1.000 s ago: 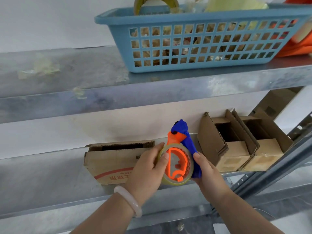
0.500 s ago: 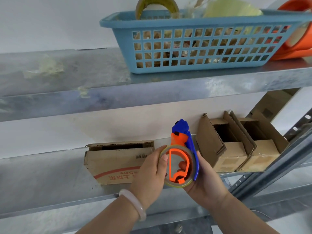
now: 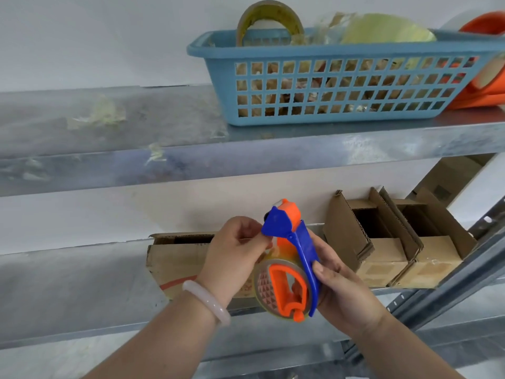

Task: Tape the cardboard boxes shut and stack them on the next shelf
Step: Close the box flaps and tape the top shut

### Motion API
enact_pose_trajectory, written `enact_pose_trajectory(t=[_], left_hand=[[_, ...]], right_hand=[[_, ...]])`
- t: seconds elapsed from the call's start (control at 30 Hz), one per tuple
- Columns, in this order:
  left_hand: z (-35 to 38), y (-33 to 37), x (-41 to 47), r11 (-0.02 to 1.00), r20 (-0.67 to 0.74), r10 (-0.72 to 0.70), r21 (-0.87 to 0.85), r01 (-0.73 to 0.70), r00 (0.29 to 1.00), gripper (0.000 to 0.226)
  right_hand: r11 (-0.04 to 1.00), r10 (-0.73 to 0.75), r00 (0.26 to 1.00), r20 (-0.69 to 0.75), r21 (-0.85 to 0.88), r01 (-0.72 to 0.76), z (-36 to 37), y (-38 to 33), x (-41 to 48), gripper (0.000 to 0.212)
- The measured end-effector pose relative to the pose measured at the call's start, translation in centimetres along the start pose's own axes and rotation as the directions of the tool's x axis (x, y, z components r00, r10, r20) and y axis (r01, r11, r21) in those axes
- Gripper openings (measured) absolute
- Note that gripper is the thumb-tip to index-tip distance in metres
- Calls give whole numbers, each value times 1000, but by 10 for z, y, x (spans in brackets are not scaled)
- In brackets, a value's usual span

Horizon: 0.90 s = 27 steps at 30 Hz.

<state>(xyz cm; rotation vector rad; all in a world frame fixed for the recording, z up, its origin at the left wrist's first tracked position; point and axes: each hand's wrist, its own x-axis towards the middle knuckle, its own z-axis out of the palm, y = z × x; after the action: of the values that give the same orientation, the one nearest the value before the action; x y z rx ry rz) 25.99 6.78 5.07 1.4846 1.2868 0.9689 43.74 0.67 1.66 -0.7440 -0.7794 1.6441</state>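
A blue and orange tape dispenser (image 3: 291,265) with a clear tape roll is held up in front of the lower shelf. My right hand (image 3: 341,288) grips its blue handle from the right. My left hand (image 3: 235,255) pinches at the dispenser's head, near the tape end. Behind the hands lies a flat cardboard box (image 3: 175,258) with red print, its top flaps ajar. Two small cardboard boxes (image 3: 363,244) (image 3: 434,242) stand to the right with their flaps up and open.
On the upper metal shelf (image 3: 136,149) stands a blue plastic basket (image 3: 341,77) holding a tape roll (image 3: 269,21) and scraps. An orange object (image 3: 483,77) sits at its right. A slanted metal upright (image 3: 448,285) runs along the right.
The dispenser turned so its blue head faces me. My left hand moved up from the roll's rim to the head. The view shifted slightly closer.
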Motion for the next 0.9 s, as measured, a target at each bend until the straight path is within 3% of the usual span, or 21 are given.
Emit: enact_pose_trajectory(t=[0.1, 0.2, 0.27, 0.43, 0.6, 0.77, 0.9], left_hand=[[-6, 2, 2, 1000, 41, 3, 24, -4, 999, 5], [-8, 8, 3, 995, 84, 33, 89, -40, 996, 11], [-7, 11, 3, 988, 74, 55, 137, -65, 996, 16], [-5, 10, 2, 982, 24, 55, 180, -58, 998, 3], [-5, 6, 2, 992, 24, -2, 123, -1, 1000, 9], [-1, 1, -1, 990, -8, -101, -100, 99, 995, 8], [-3, 2, -3, 988, 33, -73, -133, 76, 997, 11]], right_hand=[[999, 8, 1000, -30, -50, -10, -1, -4, -1, 98], [996, 12, 1000, -25, -86, -14, -2, -6, -1, 97], [994, 12, 1000, -25, -110, -15, 0, -5, 0, 99], [994, 16, 999, -29, -107, -19, 2, -2, 0, 99], [996, 24, 1000, -8, -85, -25, 1, -1, 0, 97], [998, 20, 1000, -13, -51, -21, 4, 2, 0, 96], [998, 26, 1000, -7, -63, -27, 3, 0, -1, 94]])
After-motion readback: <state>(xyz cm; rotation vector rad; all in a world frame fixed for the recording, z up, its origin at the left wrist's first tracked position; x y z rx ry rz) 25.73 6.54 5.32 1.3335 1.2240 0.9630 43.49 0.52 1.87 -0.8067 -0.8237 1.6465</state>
